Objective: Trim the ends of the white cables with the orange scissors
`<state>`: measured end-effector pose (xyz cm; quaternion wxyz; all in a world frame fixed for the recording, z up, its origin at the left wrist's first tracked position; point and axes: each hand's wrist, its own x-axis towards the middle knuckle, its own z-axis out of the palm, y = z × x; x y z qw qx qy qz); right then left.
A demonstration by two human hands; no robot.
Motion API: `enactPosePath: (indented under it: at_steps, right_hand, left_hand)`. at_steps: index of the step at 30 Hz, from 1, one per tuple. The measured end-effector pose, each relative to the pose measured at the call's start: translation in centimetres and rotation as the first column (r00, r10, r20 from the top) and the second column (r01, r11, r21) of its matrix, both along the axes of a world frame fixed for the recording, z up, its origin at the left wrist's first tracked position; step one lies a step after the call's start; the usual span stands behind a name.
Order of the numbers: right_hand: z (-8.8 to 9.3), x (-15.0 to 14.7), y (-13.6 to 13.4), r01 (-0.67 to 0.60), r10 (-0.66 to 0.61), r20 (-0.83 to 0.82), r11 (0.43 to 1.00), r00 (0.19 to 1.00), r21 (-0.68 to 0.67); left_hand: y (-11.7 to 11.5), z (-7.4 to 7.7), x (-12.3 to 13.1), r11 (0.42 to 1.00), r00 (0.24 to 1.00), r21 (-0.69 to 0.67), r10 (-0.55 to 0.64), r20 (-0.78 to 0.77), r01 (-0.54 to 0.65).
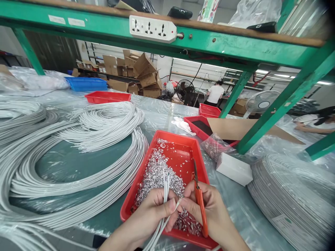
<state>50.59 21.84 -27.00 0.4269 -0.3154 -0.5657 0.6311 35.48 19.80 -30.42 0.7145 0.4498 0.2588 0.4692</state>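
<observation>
My left hand (pixel 151 212) grips a small bundle of white cables (pixel 165 184) upright, their cut ends sticking up over a red tray (pixel 180 146). My right hand (pixel 206 209) holds orange-handled scissors (pixel 200 198), blades pointing up, while its fingertips pinch one white cable end next to my left thumb. Both hands hover over the near part of the tray, which holds a heap of small silvery scraps (pixel 157 174).
Large loops of white cable (pixel 78 167) cover the plastic-sheeted table at left; a cable coil (pixel 295 198) lies at right. A white box (pixel 234 169), a clear bag (pixel 216 144), more red trays (pixel 107 96) and a green frame post (pixel 277 104) stand nearby. Other people sit at the far right.
</observation>
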Motion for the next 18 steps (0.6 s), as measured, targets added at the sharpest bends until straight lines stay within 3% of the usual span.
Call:
enactPosePath:
  at_steps: [3,9,11,15,18]
  right_hand:
    - [0.2,-0.1,-0.5,-0.020,0.020,-0.058,1.000,0.998,0.004]
    - [1.0,0.2,-1.3,0.040,-0.042,0.079,0.999,0.996,0.024]
    - [0.9,0.6,-0.9,0.086,-0.097,0.144,0.993,0.985,0.076]
    - [-0.1,1.7,1.0,0.149,-0.276,0.353,0.927,0.894,0.345]
    - [-0.6,2.4,2.2,0.077,-0.226,0.388,0.929,0.894,0.363]
  left_hand:
    - [-0.2,0.3,0.1,0.999,0.998,-0.002,0.044,-0.044,-0.044]
    - [-0.2,1.0,1.0,0.927,0.890,0.094,0.376,-0.260,-0.364]
    - [-0.1,1.1,1.1,0.931,0.886,0.119,0.364,-0.287,-0.344]
    - [0.0,0.9,0.7,0.974,0.934,0.059,0.226,-0.276,-0.219]
    - [-0.1,0.8,0.4,0.976,0.962,0.012,0.217,-0.168,-0.218]
